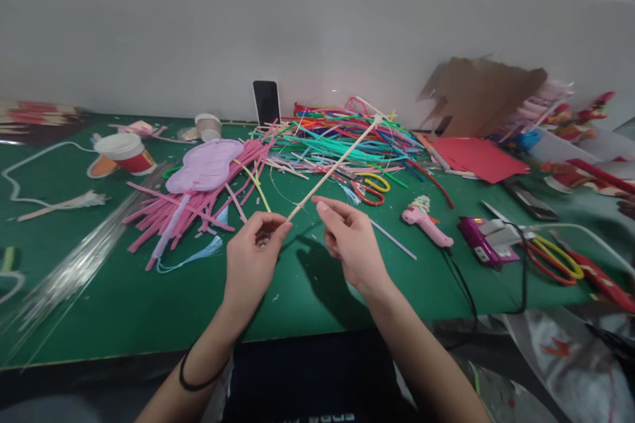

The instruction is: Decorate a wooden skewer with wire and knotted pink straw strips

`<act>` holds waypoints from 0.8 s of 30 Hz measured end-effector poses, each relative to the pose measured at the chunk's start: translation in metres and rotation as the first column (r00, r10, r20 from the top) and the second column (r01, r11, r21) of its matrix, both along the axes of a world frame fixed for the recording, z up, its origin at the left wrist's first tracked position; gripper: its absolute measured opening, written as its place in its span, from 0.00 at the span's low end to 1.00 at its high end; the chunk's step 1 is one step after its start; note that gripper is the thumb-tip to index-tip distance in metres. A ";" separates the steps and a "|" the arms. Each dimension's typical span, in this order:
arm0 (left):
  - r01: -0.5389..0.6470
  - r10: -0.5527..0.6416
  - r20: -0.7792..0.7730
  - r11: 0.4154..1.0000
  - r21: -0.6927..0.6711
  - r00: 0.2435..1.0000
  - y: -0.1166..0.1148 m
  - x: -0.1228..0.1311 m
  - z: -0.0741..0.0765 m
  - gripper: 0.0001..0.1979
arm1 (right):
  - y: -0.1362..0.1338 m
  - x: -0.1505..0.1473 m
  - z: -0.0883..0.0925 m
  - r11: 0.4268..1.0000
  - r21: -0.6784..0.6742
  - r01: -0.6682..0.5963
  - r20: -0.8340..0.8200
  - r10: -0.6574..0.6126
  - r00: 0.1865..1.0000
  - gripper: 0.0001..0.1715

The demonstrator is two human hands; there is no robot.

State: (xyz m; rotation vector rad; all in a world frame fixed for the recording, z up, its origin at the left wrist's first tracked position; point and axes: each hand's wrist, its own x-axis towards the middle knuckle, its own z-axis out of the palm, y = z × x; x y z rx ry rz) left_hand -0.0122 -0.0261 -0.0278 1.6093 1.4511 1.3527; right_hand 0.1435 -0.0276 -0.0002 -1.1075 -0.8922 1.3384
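Head view: our left hand (255, 248) pinches the thin stick (332, 168) — light, stiff, probably brittle, best held near its end — our right hand (347, 238) loose-fingered, empty, beside it.

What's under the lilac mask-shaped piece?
Pink strips run beneath the lilac mask-shaped piece and fan out on the green mat. Their covered parts and anything else beneath are hidden.
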 end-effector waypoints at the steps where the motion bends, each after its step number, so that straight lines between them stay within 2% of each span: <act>1: 0.000 0.000 -0.009 1.000 0.010 1.000 -0.001 0.001 0.000 0.05 | 0.002 -0.002 -0.001 1.000 0.007 -0.001 0.000 0.001 1.000 0.20; 7: -0.024 0.028 -0.060 0.998 0.062 0.998 -0.002 0.004 -0.003 0.05 | 0.007 -0.009 -0.006 0.998 0.063 0.007 0.075 -0.012 0.997 0.18; 11: -0.030 0.032 -0.039 0.998 0.046 0.999 0.000 0.006 -0.005 0.05 | 0.004 -0.011 -0.009 0.984 0.174 0.023 0.282 -0.073 0.957 0.17; 15: -0.034 0.035 -0.024 0.999 0.032 0.999 0.000 0.008 -0.003 0.06 | 0.003 -0.015 -0.011 0.960 0.278 0.021 0.508 -0.165 0.845 0.17; 19: -0.031 0.032 0.022 0.999 -0.032 0.999 0.001 0.009 -0.001 0.07 | 0.004 -0.013 -0.011 0.914 0.403 -0.046 0.687 -0.269 0.676 0.17; 21: 0.001 0.007 0.086 0.996 -0.091 0.996 0.002 0.009 -0.003 0.08 | 0.005 -0.009 -0.011 0.877 0.476 -0.063 0.721 -0.348 0.599 0.16; 24: 0.066 -0.039 0.201 0.989 -0.132 0.979 0.005 0.008 -0.007 0.09 | 0.006 -0.004 -0.009 0.831 0.555 -0.045 0.709 -0.444 0.548 0.15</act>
